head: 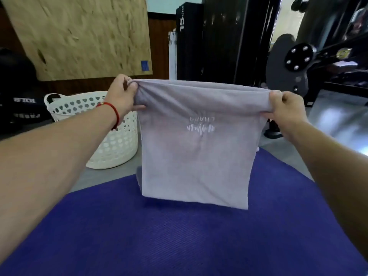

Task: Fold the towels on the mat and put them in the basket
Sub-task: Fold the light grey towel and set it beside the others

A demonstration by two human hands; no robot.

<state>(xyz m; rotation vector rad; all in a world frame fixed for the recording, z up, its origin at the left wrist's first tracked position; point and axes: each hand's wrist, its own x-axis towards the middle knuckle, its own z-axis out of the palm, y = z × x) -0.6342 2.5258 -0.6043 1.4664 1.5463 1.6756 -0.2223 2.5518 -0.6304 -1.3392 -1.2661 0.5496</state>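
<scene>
Towel: I see one pale grey towel (196, 148) held up in the air above the mat, hanging as a doubled sheet from a fold along its top edge. A white logo with lettering sits upside down on the near face.
Towel lower edge: it hangs just over the mat; I cannot tell whether it touches.
Left hand: my left hand (123, 94) grasps the top left corner of the towel, fingers curled over the bunched fold, thumb under it.
Right hand: my right hand (283, 108) grasps the top right corner, fingers clenched round the gathered cloth.
Wrist: a red string bracelet (114, 112) circles the left wrist.
Mat: the purple mat (179, 236) fills the foreground beneath the towel and both forearms.
Basket: a white basket (111, 144) with heart-shaped holes stands on the grey floor, beyond the mat's left edge, partly behind the left forearm.
Background: a chipboard panel (79, 34) leans on the wall at left; dark gym equipment (298, 54) stands at right.
</scene>
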